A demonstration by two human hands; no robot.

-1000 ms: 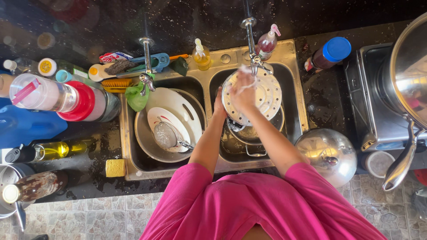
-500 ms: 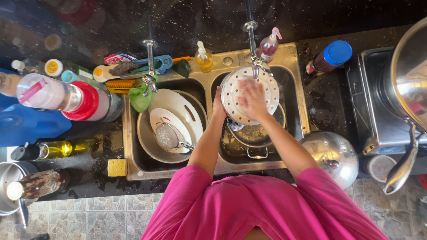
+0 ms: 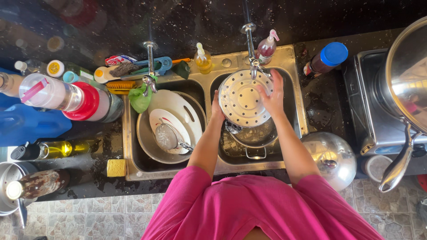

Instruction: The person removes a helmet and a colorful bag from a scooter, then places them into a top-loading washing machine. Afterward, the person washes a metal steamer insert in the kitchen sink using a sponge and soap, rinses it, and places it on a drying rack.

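A round perforated metal steamer plate is held tilted over the right basin of the steel double sink, just under the right tap. My left hand grips its left rim. My right hand holds its right rim, fingers spread up the edge. Below the plate a steel pot with a handle sits in the basin.
The left basin holds a large bowl with white plates and a strainer. A yellow sponge, bottles and jars crowd the left counter. A steel lid and a stove with a big pot stand at the right.
My right hand slid from the top centre of the plate across its face to the right rim. The plate's holes now show fully and its face looks rinsed.
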